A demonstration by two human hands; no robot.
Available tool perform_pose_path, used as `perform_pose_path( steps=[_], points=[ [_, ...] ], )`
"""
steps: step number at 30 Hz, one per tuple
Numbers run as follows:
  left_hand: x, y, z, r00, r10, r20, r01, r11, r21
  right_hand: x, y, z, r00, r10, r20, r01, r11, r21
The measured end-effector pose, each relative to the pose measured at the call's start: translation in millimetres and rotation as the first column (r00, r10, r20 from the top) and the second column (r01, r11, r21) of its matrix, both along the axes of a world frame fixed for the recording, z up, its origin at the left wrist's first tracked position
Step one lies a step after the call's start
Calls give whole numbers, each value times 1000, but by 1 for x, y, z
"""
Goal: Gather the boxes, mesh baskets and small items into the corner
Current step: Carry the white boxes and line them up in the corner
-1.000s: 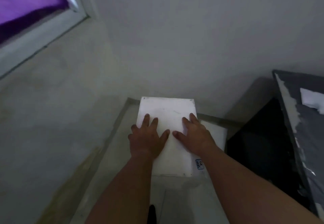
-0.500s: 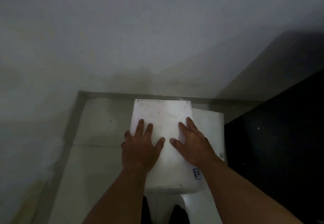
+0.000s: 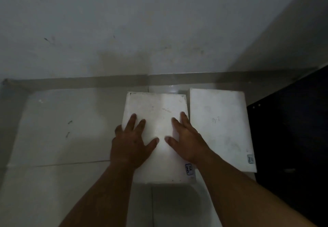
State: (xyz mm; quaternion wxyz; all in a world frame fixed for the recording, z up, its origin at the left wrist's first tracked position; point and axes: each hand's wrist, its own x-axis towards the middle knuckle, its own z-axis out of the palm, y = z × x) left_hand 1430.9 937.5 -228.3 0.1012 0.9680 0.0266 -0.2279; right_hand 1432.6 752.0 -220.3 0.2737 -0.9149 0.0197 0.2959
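Observation:
A white box (image 3: 156, 113) lies flat on the floor near the wall, with a small label at its near right corner. My left hand (image 3: 132, 145) rests flat on its left half, fingers spread. My right hand (image 3: 186, 141) lies flat on its right half, fingers spread too. Neither hand grips the box; both press on its top. A second white box (image 3: 221, 129) lies right beside it on the right, almost touching, also with a small label at its near right corner.
A grey wall (image 3: 159, 31) with a skirting strip (image 3: 106, 82) runs across the far side. Dark furniture (image 3: 291, 138) stands on the right, against the second box. Pale floor tiles (image 3: 62, 129) stretch to the left and toward me.
The view has tilted down toward the floor. The box under my hands has come down to the floor beside the second box, which is now fully visible.

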Motion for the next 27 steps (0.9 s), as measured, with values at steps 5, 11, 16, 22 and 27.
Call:
perform_pose_path(
  steps=[5,11,16,22,27],
  points=[
    [6,3,-42,998,53,19,-53,998,-45,8,3,-30,998,38,39,-37,999,-27],
    [4,-2,-50,993,15,-116,-23,997,-69,5,12,-38,998,61,0,-60,985,-159],
    [9,-1,-36,966,-21,-259,7,999,-53,9,23,-26,993,105,-46,-114,956,-270],
    [-3,-13,55,980,-188,-69,194,977,92,-15,30,60,988,86,126,-48,959,-279],
    [-19,-14,202,933,-261,249,247,965,88,-39,33,208,921,103,375,3,962,-271]
  ],
)
